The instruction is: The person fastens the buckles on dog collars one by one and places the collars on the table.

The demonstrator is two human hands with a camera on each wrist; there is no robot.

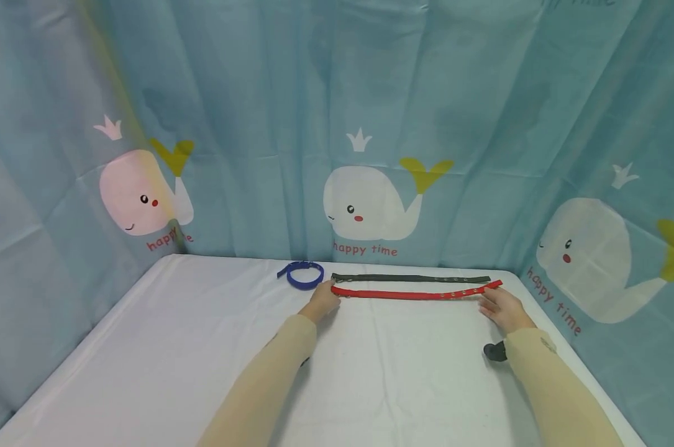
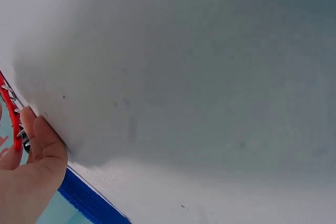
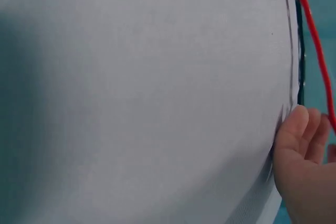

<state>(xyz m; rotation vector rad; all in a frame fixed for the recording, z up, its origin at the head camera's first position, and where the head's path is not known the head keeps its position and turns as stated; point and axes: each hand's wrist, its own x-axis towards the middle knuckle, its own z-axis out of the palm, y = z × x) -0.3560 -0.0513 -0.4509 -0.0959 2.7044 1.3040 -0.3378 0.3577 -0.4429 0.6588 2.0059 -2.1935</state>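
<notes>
A red strap (image 1: pixel 417 292) with metal eyelets lies stretched left to right on the white table (image 1: pixel 202 347). My left hand (image 1: pixel 322 302) pinches its left end; the left wrist view shows the red strap (image 2: pixel 10 106) running between thumb and finger of my left hand (image 2: pixel 29 174). My right hand (image 1: pixel 501 307) holds the right end, and the right wrist view shows the red strap (image 3: pixel 315 40) passing behind the fingers of my right hand (image 3: pixel 304 156). Just behind the red one, a dark strap (image 1: pixel 409 278) lies parallel to it, seen as the dark strap (image 3: pixel 300 51) in the right wrist view.
A blue strap (image 1: pixel 302 274) lies coiled in a loop at the back of the table, just left of my left hand; the blue strap (image 2: pixel 86 203) shows in the left wrist view. A teal whale-print curtain (image 1: pixel 370 155) closes off the back and both sides.
</notes>
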